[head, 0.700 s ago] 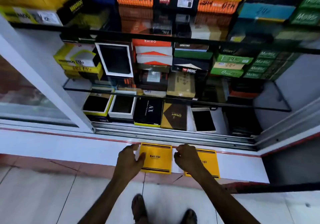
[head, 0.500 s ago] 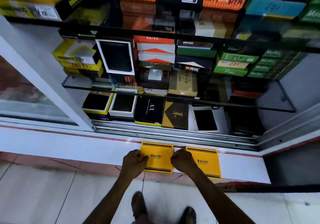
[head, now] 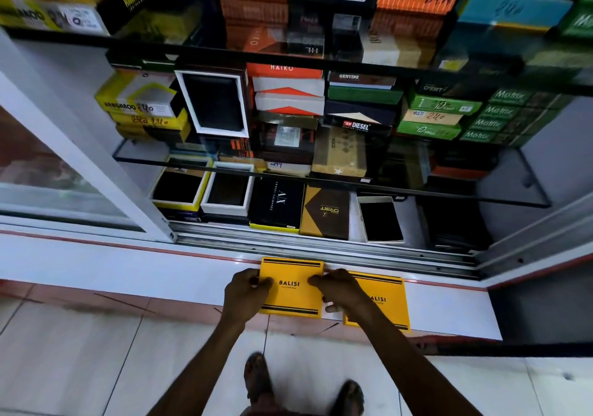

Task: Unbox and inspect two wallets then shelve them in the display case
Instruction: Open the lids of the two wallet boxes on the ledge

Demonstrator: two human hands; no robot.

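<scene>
View: I look down from head height at my two bare arms reaching to a white ledge point(head: 160, 274) in front of an open display case point(head: 321, 171) with glass shelves.
Left box: a flat yellow cardboard wallet box with black stripes and the word BALISI point(head: 290, 287) lies on the ledge, just in front of the case's metal sliding track point(head: 321, 248).
Left hand: my left hand point(head: 245, 293) grips this box at its left edge, fingers curled against it.
Right hand: my right hand point(head: 341, 288) grips the same box at its right edge, thumb on the lid.
Right box: a second matching yellow BALISI box point(head: 385, 303) lies just beside the first, partly under my right wrist.
Case: stacked wallet boxes in many colours fill the shelves.
Floor: pale tiles point(head: 80, 367), my two feet below.
</scene>
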